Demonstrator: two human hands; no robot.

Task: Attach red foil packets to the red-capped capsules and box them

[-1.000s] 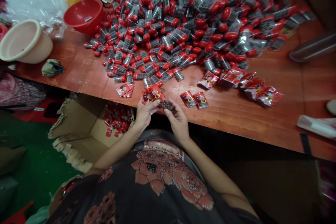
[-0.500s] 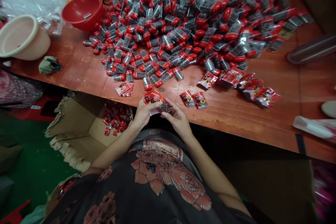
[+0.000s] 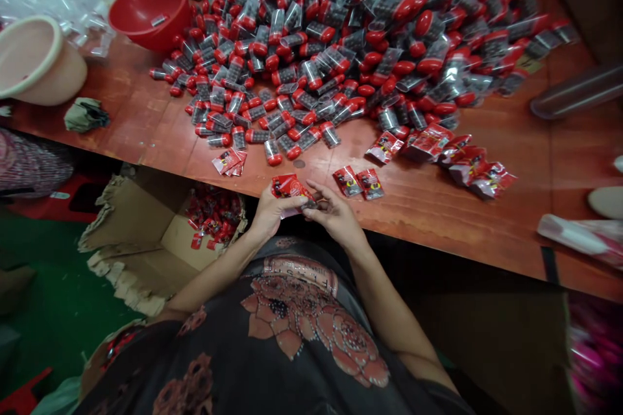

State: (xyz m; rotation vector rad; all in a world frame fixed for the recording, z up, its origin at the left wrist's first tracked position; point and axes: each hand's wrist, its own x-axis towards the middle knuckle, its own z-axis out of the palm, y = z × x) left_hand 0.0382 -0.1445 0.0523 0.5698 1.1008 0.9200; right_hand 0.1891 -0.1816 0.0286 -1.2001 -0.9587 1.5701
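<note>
- through my feed i see the left fingers [image 3: 287, 203] clamped on a red packet [image 3: 291, 187]
- the right fingers [image 3: 328, 194] curl at its dark right end; i cannot tell if they grip it
- two small packets [image 3: 359, 182] lie on the counter [image 3: 428, 207], just right of the fingers
- beyond the fingers i see heaped red-capped containers [image 3: 311, 71]
- left of them, an open carton [image 3: 134, 217]

packet [image 3: 286, 186]: red, pink | shirt [image 3: 277, 337]: black, pink floral | floor [image 3: 48, 272]: green
</note>
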